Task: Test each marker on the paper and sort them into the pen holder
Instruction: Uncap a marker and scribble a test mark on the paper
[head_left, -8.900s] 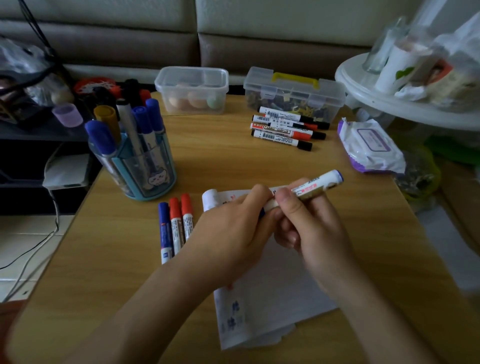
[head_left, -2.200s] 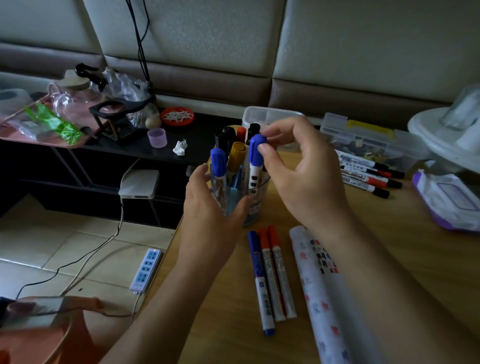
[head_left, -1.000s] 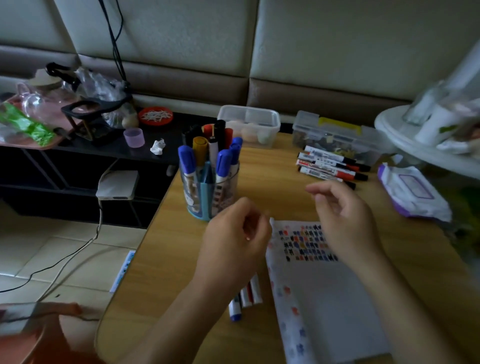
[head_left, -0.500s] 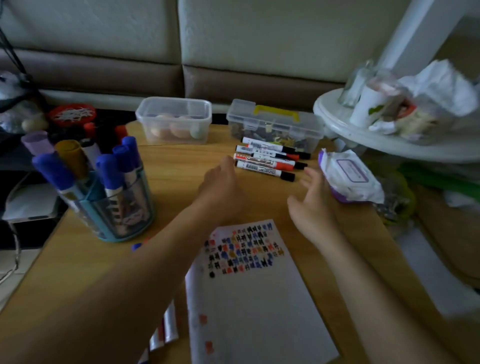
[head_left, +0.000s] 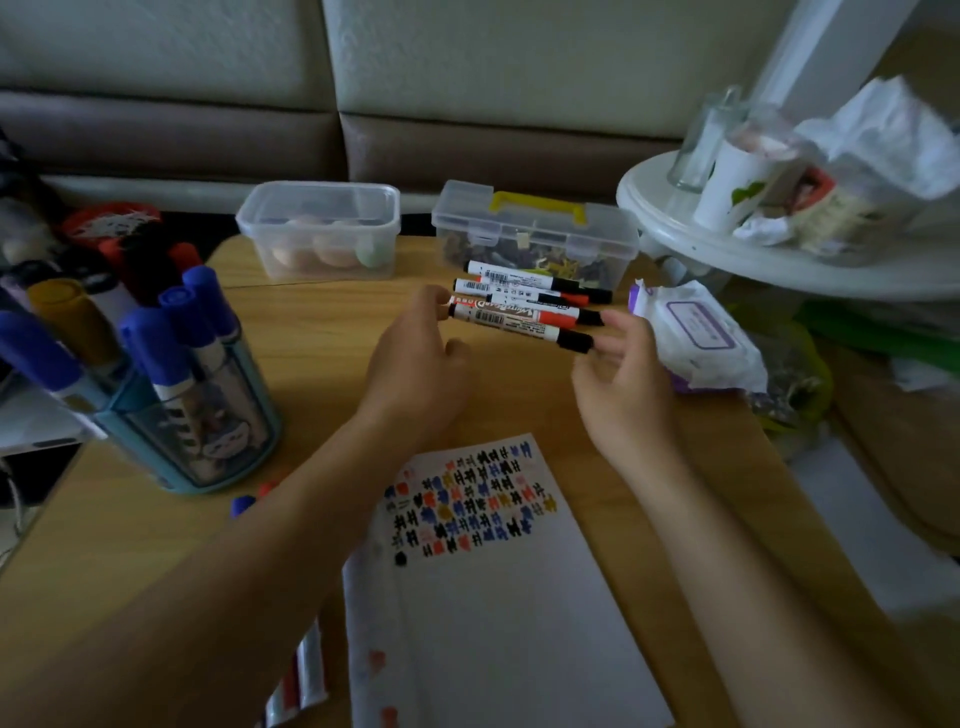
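Though white-bodied, the held marker is black-capped.

"Could you read anything on the marker at your fingers?"

"Only partly. Between my left fingers and my right fingers, its label carried a brown script logo, too blurred to spell out, with a barcode just below it. The other markers just beyond had barcodes and small print that I couldn't read either."

"And the paper?"

"Nearer me than my fingers, it bore rows of 井-like marks in black, blue, red and orange. The purple-framed label on the wipes pack, past my right fingers, was illegible."
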